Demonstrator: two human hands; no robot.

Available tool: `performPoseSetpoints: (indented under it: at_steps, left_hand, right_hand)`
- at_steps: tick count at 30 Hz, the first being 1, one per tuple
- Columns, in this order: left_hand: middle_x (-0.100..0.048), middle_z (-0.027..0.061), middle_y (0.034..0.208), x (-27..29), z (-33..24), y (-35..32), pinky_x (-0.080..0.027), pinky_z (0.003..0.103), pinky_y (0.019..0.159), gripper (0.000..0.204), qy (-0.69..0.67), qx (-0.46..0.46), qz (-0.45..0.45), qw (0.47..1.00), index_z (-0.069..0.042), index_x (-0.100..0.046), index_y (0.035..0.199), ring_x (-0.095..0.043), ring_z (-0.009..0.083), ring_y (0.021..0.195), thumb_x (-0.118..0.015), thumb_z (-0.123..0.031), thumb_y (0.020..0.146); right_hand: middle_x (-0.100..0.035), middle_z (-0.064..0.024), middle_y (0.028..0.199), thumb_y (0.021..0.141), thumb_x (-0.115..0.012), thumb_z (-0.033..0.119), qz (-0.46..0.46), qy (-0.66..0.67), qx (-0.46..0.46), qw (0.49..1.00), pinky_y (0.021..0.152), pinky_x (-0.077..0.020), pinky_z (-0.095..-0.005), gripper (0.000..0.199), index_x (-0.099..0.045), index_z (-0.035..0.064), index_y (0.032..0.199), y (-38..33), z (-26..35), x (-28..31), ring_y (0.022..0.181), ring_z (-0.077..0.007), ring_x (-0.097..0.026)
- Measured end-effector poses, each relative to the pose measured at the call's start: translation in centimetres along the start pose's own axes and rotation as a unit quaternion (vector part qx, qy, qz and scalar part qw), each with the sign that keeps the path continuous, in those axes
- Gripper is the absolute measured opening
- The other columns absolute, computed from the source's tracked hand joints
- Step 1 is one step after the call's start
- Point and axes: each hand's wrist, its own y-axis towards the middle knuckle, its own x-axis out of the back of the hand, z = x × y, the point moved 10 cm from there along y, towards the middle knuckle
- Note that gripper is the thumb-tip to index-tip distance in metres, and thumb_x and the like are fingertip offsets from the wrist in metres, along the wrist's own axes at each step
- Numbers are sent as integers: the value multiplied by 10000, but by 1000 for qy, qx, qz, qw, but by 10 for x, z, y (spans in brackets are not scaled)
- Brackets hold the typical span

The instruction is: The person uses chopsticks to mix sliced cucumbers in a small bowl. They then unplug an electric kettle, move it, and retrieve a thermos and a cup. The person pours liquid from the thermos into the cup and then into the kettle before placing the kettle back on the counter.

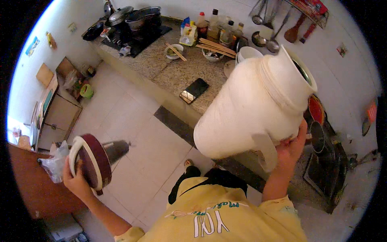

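My right hand [291, 146] is closed round the handle side of a large white jug [246, 107] with a wide, metal-lined mouth. The jug is tilted, its mouth up and to the right, and it hangs in the air over the counter's near edge. Its fingers are partly hidden behind the jug. On the left, my left hand [76, 181] grips the cream handle band of a dark red lid [94, 161]. From that lid a grey tapered column [116, 151] sticks out sideways with a thin tip, like the head of a soymilk maker. Lid and jug are far apart.
On the granite counter [161, 76] lie a phone [194, 90], bowls with chopsticks [174, 51] and several sauce bottles [213, 26]. Pots stand on a black stove [139, 40]. A brown table [40, 181] with a plastic bag [56, 163] is at left; ladles [262, 38] hang above.
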Motion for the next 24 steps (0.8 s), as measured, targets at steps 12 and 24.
performPoseSetpoints:
  at_steps: [12,24]
  left_hand:
    - [-582,99,988,83,104,-40,-405,275,781,378,166,149,-75,972,22,-547,1033,-543,188,860,-644,-170,721]
    - [-584,93,987,54,122,-38,-422,265,764,380,171,214,-91,957,15,-552,1028,-548,172,851,-633,-220,741]
  right_hand:
    - [-519,-6,673,787,-532,199,-1,78,-28,997,448,-302,-208,142,-546,59,807,105,-93,-93,513,-86,-422]
    - [-452,37,509,772,-561,258,-69,50,-99,991,344,-232,-197,186,-534,107,667,144,-129,-94,372,-46,-343]
